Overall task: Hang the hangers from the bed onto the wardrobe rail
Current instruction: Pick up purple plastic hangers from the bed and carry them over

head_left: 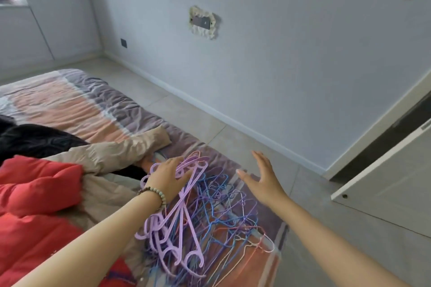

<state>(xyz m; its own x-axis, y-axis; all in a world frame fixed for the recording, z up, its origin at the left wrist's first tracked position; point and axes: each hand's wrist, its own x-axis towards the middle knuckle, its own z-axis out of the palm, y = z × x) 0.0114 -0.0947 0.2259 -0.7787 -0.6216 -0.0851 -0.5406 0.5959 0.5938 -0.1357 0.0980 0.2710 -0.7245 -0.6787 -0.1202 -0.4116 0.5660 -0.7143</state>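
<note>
At the near corner of the bed [81,105], just under my view, lies the heap of hangers. The purple plastic hangers [179,223] are stacked on its left part. Their long axis runs away from me, up to the left hand [169,176]. Just beside them on the right, the thin wire hangers [228,212], blue, violet and pink, are tangled together and reach close to the bed edge.

The left hand rests on the far end of the purple stack. Its fingers [173,162] are lightly spread and laid over the plastic, only a little bent; I cannot tell if any is hooked under. The right hand [261,178] hovers apart from the heap, above the bed edge, with fingers straight and close together and the thumb out, holding nothing.

So the left hand is the nearer one and touches the stack, while the wire hangers lie below and to the left of the right fingers. I judge that lifting the purple stack may drag some wires with it.

Behind the left hand lie a beige coat [112,151], a red jacket [35,205] and a black garment [28,140]. Far right stands a white door [384,182]; no rail is in view.
</note>
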